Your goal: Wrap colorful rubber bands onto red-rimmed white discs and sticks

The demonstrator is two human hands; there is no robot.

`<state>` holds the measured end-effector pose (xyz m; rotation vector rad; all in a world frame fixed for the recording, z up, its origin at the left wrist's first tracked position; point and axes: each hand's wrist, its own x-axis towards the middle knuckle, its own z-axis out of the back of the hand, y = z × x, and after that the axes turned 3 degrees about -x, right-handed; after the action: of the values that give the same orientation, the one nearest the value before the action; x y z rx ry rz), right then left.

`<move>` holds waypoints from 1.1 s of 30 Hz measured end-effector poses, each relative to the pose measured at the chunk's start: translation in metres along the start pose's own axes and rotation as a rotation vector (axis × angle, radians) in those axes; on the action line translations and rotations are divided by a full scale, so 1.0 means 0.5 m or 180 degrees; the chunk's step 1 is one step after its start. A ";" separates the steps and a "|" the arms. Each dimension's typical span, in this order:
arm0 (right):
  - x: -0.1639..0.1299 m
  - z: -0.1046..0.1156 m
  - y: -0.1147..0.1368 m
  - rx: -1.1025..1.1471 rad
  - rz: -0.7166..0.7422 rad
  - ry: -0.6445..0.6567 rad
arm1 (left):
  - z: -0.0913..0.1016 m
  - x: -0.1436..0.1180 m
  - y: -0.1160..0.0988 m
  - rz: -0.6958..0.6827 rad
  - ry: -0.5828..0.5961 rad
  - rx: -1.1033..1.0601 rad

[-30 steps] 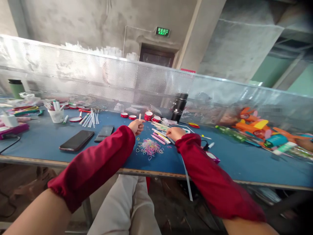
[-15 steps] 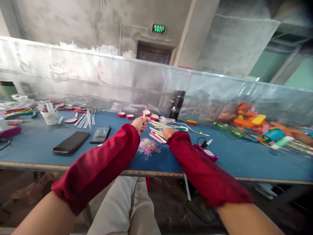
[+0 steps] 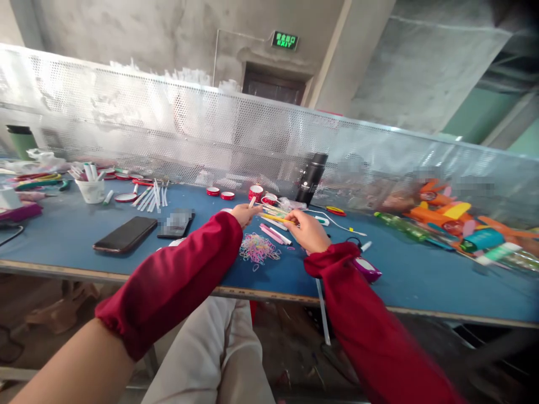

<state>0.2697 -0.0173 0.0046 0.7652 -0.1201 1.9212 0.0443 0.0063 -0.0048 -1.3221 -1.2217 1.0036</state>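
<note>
My left hand (image 3: 246, 215) is closed around a slim white marker (image 3: 252, 202), whose pale end sticks up past the fingers. To the right, my right hand (image 3: 308, 230) pinches a thin yellow pen (image 3: 275, 217) that points left toward the left hand's fingertips. Whether the yellow pen's far end touches the left hand I cannot tell. Below and between the hands lies a loose pile of pastel rubber bands (image 3: 257, 248). Pink and white pens (image 3: 273, 233) rest on the table just behind the pile, close to my right hand.
Two phones (image 3: 125, 234) lie to the left on the blue table (image 3: 210, 264). A white cup of markers (image 3: 91, 189) stands farther left. Red tape rolls (image 3: 255, 193) and a black bottle (image 3: 312, 179) stand at the back. Orange toy planes (image 3: 438, 214) lie at the right.
My right hand has lifted from the pens on the table, turned, and now holds the yellow pen near my left hand. The left hand keeps its white marker. The view has shifted slightly.
</note>
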 end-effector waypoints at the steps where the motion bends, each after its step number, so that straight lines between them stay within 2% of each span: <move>1: -0.001 0.004 0.001 0.0101 -0.0037 -0.0071 | -0.002 0.000 0.000 -0.0032 -0.0013 0.0083; 3: -0.001 0.009 0.003 0.0524 -0.0135 -0.0240 | -0.005 0.001 0.001 -0.0108 0.0014 0.0156; 6: 0.002 0.009 0.020 0.1780 -0.0377 -0.0389 | -0.009 0.002 0.003 -0.0237 0.0295 -0.0011; 9: 0.001 -0.004 0.056 0.2901 -0.0522 -0.0200 | -0.011 -0.001 0.006 -0.0300 0.0718 -0.0249; 11: -0.003 -0.013 0.084 0.3211 -0.0472 -0.0061 | -0.011 -0.002 0.005 -0.0309 0.0904 -0.0368; 14: -0.008 -0.018 0.115 0.3384 -0.0393 -0.0107 | -0.012 -0.004 0.001 -0.0356 0.0967 -0.0445; 21: -0.028 0.009 0.146 0.3215 -0.0374 -0.0576 | -0.049 -0.003 -0.012 -0.0624 0.0884 -0.0931; 23: -0.048 0.033 0.163 0.2946 -0.0150 -0.0770 | -0.031 0.008 -0.021 -0.0592 0.0601 -0.1082; 25: -0.068 0.063 0.180 0.2424 0.0187 -0.0974 | 0.004 0.020 -0.031 -0.0550 0.0063 -0.1307; 27: -0.075 0.085 0.189 0.1781 0.0400 -0.1170 | 0.039 0.027 -0.040 -0.0641 -0.0061 -0.1487; 30: -0.048 0.076 0.181 0.1087 0.0697 -0.1348 | 0.051 0.023 -0.039 -0.0769 0.0442 -0.1542; 33: 0.005 0.027 0.160 0.0898 0.0721 -0.1265 | 0.025 0.010 -0.022 -0.0663 0.0911 -0.1372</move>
<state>0.2074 -0.0590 0.0360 1.3702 -0.1883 1.9984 0.0315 0.0124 0.0046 -1.5651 -1.3623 0.3948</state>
